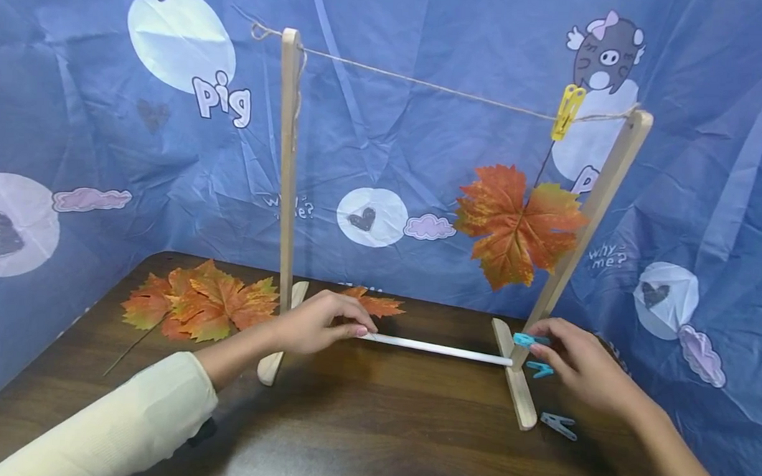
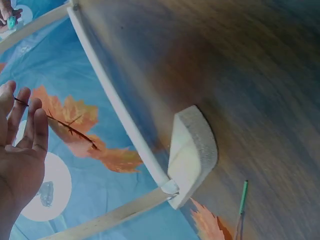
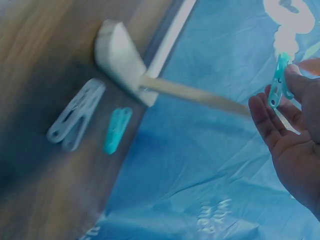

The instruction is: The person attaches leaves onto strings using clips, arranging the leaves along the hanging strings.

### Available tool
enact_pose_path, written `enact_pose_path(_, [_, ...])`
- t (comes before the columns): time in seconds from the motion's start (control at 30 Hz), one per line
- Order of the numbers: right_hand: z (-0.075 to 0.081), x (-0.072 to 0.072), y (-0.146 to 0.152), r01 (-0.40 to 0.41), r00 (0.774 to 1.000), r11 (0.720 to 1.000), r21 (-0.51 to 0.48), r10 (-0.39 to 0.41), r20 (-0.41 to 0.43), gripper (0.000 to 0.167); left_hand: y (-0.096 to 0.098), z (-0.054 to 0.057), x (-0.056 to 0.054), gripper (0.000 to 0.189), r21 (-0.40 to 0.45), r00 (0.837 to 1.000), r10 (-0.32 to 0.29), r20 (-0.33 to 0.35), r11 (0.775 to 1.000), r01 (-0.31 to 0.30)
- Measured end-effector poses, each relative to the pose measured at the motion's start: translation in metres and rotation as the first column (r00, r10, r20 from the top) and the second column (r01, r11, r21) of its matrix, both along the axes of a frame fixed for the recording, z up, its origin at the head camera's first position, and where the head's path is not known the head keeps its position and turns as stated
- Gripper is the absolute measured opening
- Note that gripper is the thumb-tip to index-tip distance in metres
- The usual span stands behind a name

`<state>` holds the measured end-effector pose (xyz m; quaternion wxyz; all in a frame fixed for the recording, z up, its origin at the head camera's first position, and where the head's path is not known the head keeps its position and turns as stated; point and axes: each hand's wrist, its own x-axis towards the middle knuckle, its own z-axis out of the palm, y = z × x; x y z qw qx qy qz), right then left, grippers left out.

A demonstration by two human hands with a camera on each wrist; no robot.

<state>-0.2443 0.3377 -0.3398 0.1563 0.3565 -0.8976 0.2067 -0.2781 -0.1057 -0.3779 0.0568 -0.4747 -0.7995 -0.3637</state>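
My left hand (image 1: 318, 322) pinches the thin dark stem (image 2: 70, 129) of an orange autumn leaf (image 1: 372, 302), which shows beyond the fingers in the left wrist view (image 2: 70, 112). My right hand (image 1: 584, 364) holds a teal clothespin (image 3: 278, 82) between thumb and fingers, beside the foot of the right wooden post (image 1: 588, 242). Another teal clothespin (image 3: 118, 131) and a grey clothespin (image 1: 559, 426) lie on the table near that hand. Above, a yellow clothespin (image 1: 568, 113) clips a hanging orange leaf (image 1: 517, 227) by its stem to a twine line (image 1: 428, 83).
A left wooden post (image 1: 287, 168) holds the line's other end. A white rod (image 1: 440, 349) joins the two posts low down. More autumn leaves (image 1: 222, 303) lie at the left of the brown table (image 1: 357, 438). Blue printed cloth (image 1: 386, 145) hangs behind.
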Motion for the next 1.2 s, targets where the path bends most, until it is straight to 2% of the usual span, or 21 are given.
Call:
enact_pose_path(0.23, [0.018,0.003,-0.022,0.047,0.998,0.997,-0.063,-0.044,0.044,0.019,0.002,0.009,-0.001,0.016,0.032,1.000,0.022,-0.004,0.999,-0.021])
enact_pose_path(0.47, [0.027,0.001,-0.038,0.026,0.999,0.994,-0.105,-0.022,0.040,0.021,0.006,0.017,-0.001,0.016,0.040,0.994,0.080,0.078,0.996,-0.083])
enact_pose_path(0.67, [0.038,0.007,-0.049,0.076,0.994,0.986,-0.148,-0.064,0.084,0.023,0.013,0.022,-0.002,0.016,0.063,0.986,0.120,0.115,0.990,-0.128])
enact_pose_path(0.87, [0.049,0.012,-0.057,0.112,0.989,0.960,-0.255,-0.083,0.123,0.028,0.021,0.024,-0.005,0.013,0.083,0.989,0.115,0.098,0.989,-0.123])
enact_pose_path(1.1, [0.067,0.010,-0.070,0.054,0.989,0.910,-0.411,0.008,0.148,0.035,0.031,0.032,-0.009,0.011,0.131,0.991,0.107,0.081,0.984,-0.117])
enact_pose_path(1.2, [0.076,0.009,-0.073,0.041,0.994,0.907,-0.419,0.007,0.113,0.034,0.034,0.034,-0.010,0.010,0.169,0.992,0.109,0.070,0.978,-0.119])
